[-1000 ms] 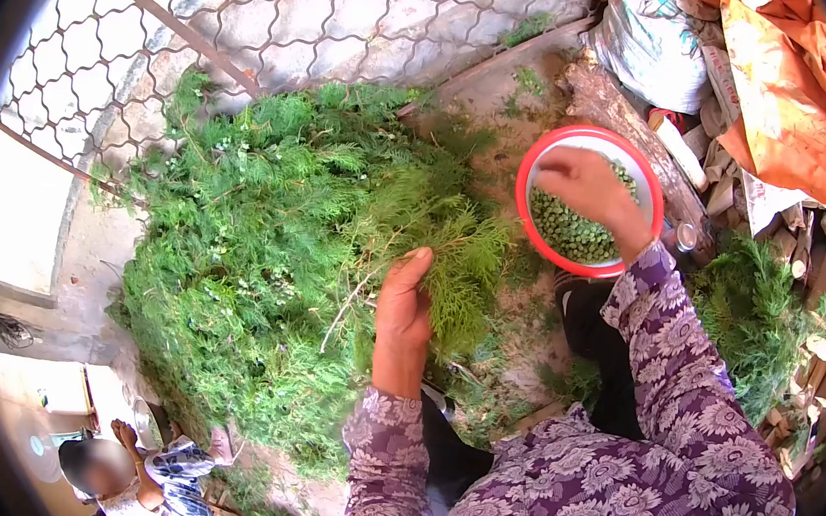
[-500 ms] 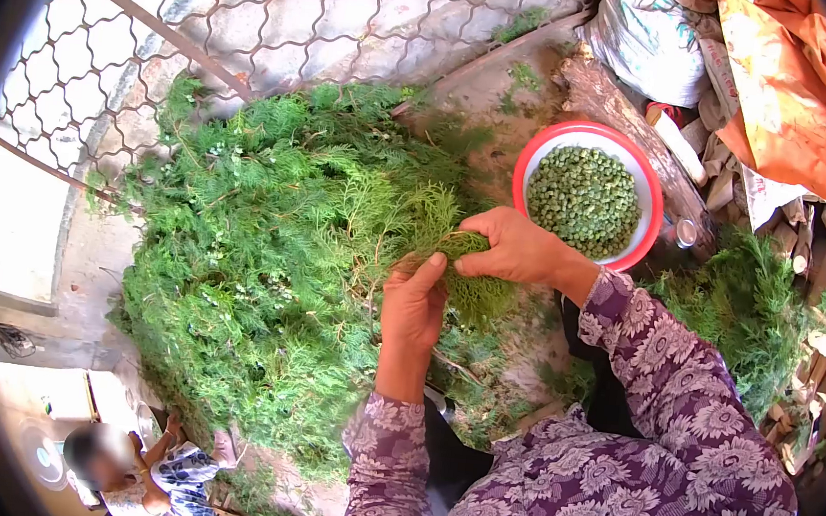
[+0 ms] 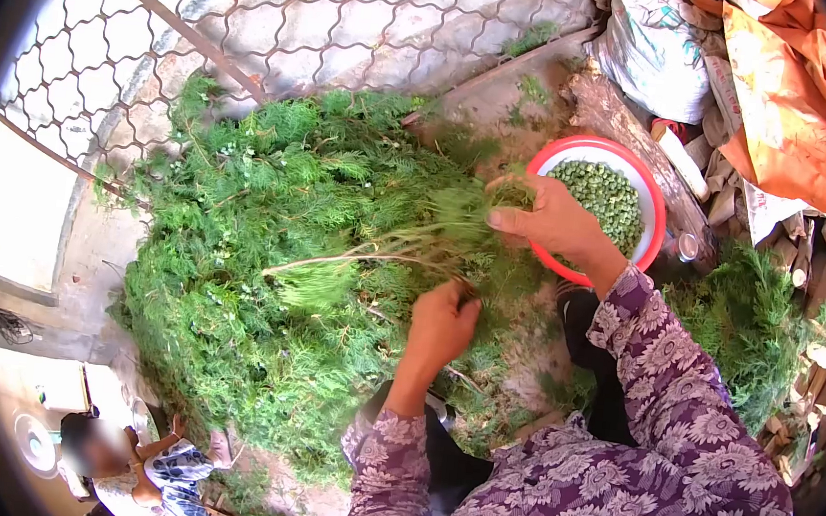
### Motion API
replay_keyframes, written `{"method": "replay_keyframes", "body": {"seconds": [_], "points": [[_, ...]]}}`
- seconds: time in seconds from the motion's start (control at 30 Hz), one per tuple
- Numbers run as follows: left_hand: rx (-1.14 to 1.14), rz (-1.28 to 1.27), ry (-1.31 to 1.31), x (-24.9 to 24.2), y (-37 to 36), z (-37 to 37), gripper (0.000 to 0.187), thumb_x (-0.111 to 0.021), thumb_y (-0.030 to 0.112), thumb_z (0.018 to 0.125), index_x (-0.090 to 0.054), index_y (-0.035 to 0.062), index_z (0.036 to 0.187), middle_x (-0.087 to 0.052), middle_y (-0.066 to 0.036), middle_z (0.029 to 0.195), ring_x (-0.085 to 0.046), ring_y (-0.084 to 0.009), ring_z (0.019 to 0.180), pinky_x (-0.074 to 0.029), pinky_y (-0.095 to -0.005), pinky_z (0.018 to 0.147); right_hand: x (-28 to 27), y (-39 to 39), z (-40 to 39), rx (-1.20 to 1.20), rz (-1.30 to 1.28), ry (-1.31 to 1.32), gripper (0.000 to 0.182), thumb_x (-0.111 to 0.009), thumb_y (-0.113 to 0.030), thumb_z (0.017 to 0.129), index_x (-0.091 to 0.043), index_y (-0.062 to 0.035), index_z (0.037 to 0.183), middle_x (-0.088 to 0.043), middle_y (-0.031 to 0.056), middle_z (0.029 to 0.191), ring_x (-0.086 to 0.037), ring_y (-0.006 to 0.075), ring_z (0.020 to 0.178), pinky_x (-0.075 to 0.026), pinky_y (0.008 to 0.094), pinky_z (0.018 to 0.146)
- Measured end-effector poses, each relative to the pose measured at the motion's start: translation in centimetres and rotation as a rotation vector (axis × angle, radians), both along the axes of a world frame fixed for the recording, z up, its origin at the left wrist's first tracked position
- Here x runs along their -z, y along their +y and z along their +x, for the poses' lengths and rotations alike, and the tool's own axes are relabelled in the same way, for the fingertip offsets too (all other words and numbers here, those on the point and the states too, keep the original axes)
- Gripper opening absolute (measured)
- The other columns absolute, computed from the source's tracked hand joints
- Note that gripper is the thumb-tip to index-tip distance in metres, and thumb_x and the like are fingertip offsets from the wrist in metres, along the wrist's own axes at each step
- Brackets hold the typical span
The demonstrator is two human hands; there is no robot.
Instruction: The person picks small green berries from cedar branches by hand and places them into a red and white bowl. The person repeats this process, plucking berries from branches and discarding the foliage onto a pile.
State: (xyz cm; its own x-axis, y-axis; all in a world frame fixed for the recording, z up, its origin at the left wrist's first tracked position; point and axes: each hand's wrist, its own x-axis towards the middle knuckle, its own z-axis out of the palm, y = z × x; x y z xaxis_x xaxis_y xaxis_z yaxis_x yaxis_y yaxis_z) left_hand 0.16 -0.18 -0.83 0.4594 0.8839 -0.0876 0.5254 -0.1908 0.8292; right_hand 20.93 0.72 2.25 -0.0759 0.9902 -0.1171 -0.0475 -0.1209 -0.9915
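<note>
A leafy evergreen branch (image 3: 364, 257), like cypress or thuja, lies over the green heap with its bare brown stem end pointing left. My right hand (image 3: 563, 222) is at its blurred leafy end, beside and partly over the bowl. Its fingers curl round the fine foliage there. Lower and to the left, my left hand (image 3: 444, 322) is closed just under the branch, and something small and dark shows at its fingertips. Many small green cones or seed pods (image 3: 603, 201) fill the red-rimmed white bowl (image 3: 659, 216).
A large heap of cut evergreen branches (image 3: 238, 233) spreads ahead and left, up to a wire mesh fence (image 3: 287, 11). Logs, a white sack (image 3: 652, 58) and an orange sheet (image 3: 790, 104) are at right. Another person (image 3: 144, 470) sits at lower left.
My hands, together on a sprig before, have moved apart. The right went up and right toward the bowl; the left went down and right. A long brown-stemmed branch now stretches leftward between them.
</note>
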Motion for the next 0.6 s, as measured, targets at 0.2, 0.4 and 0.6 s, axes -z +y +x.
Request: {"method": "replay_keyframes", "body": {"seconds": [0.2, 0.4, 0.6], "points": [[0.375, -0.056, 0.253, 0.7, -1.3, 0.0, 0.043, -0.058, 0.01, 0.073, -0.048, 0.0053, 0.114, -0.062, -0.019, 0.082, -0.06, -0.0319, 0.076, -0.047, -0.0357, 0.07, 1.8, -0.2, -1.8, -0.331, 0.442, -0.369, 0.051, -0.068, -0.04, 0.069, -0.058, -0.001, 0.1, -0.06, 0.0119, 0.091, -0.057, 0.0207, 0.084, -0.044, 0.0327, 0.074], [0.456, -0.138, 0.323, 0.0, -1.6, -0.3, 0.045, -0.06, 0.012, 0.073, -0.046, 0.0069, 0.115, -0.061, -0.017, 0.079, -0.059, -0.0326, 0.078, -0.046, -0.0373, 0.072, 0.4, -0.1, -3.0, -0.731, 0.137, -0.468, 0.036, -0.062, -0.034, 0.072, -0.061, -0.0027, 0.089, -0.059, 0.0148, 0.079, -0.056, 0.0256, 0.078, -0.043, 0.0349, 0.069], [0.349, -0.013, 0.242, 0.3, -2.1, -0.7, 0.033, -0.06, 0.014, 0.071, -0.052, 0.0029, 0.102, -0.06, -0.019, 0.076, -0.058, -0.0358, 0.074, -0.046, -0.0413, 0.066, 0.0, -0.2, -0.3, -0.321, 0.022, -0.298, 0.024, -0.06, -0.023, 0.072, -0.06, 0.0003, 0.079, -0.057, 0.0057, 0.065, -0.055, 0.0142, 0.061, -0.044, 0.0272, 0.06]]}}
